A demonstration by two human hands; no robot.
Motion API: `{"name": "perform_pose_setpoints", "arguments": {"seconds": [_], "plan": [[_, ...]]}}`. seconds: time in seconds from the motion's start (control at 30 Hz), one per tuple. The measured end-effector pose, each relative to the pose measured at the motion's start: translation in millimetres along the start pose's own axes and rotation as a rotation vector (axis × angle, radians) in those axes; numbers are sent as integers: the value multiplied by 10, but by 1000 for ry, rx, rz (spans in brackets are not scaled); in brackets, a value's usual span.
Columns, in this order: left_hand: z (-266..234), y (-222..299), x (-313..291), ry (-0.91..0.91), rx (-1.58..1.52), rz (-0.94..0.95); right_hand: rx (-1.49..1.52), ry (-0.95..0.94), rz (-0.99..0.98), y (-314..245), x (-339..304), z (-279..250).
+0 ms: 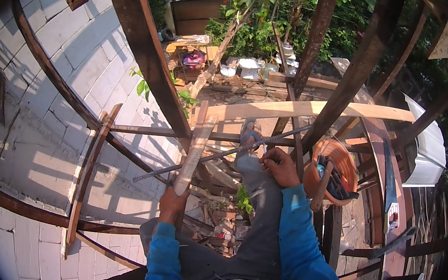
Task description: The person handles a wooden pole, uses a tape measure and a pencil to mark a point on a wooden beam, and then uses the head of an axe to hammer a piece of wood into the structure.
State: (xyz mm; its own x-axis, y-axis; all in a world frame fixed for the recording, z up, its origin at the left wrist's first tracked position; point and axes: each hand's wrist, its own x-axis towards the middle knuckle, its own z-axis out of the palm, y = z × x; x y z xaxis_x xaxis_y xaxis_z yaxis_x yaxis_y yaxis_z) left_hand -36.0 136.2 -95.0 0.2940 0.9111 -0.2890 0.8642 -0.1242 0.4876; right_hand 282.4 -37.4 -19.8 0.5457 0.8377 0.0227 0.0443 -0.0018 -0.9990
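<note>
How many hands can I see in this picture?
2: the left hand grips a short pale plank near its lower end; the right hand, partly curled, is beside the grey trouser leg. No others show.

A pale block wall [106, 78] stands on the left, striped with shadows. A wood strip [89, 174] crosses the dark beam [48, 68] in front of it. On the right, an orange bucket [346, 149] holds tools, a hammer [322, 187] leaning at its near left rim. A saw [393, 208] lies lengthwise along the brown board [395, 267]; a white metal sheet [427, 154] sits beyond the board's right edge. Below, a yellow table [212, 53] bears flat pieces, with a purple bundle [193, 59] by its near edge. White basins [249, 69] lie right of it, before green plants [303, 38].
</note>
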Motion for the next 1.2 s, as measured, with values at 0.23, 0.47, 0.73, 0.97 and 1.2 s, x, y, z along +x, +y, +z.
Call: {"name": "perform_pose_setpoints", "arguments": {"seconds": [0.23, 0.47, 0.73, 0.97, 1.2], "plan": [[-58, 65, -8, -28, 1, -8, -302, 70, -28, -41, -34, 54], [-28, 54, -16, -29, -7, -39, -308, -53, -243, -538, -390, 481], [-18, 64, -16, -10, 9, -9, -490, -327, -222, -437, -476, 753], [-19, 69, -20, -22, 40, 2, 680, -861, -211, -1100, -1052, 761], [-7, 105, -31, -15, 71, -44, 1043, -1198, -848, -1726, -1222, 1097]]}}
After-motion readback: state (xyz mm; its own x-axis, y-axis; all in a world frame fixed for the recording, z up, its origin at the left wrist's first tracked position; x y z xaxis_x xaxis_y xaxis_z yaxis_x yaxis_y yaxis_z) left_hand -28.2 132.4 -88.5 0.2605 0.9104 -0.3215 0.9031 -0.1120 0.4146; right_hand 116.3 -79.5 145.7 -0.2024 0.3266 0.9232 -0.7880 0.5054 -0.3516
